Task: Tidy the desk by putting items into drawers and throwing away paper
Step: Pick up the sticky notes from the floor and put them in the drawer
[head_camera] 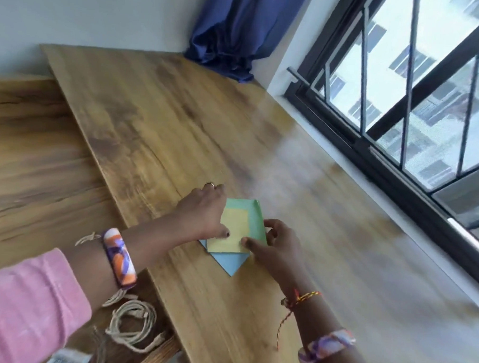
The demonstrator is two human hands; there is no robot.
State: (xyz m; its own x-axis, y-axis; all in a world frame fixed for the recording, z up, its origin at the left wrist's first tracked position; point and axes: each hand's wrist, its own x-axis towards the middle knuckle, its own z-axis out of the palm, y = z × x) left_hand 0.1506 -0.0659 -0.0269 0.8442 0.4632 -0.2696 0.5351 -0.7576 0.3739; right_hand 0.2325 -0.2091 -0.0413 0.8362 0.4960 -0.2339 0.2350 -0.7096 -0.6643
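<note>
Wooden desk [158, 117] beside a barred window [401, 92], blue curtain [239, 30] bunched at the far corner; head view, the only one. Step in hand, as judged: gathering loose paper for disposal. Left hand [204, 212] rests on the near-left edge of a small stack of paper sheets [236, 230], thumb pressing the top sheet; whether its fingers curl under cannot be told. Right hand [274, 243] pinches the stack's right edge between thumb and fingers. Next move calls for squaring the sheets and lifting them together — no bin is in view. Stack: yellow sheet uppermost, green beneath, blue lowest (its corner juts toward the viewer), lying flat and askew on the desk. A coiled cable [133, 325] lies below the desk edge — apparently in an open drawer.
</note>
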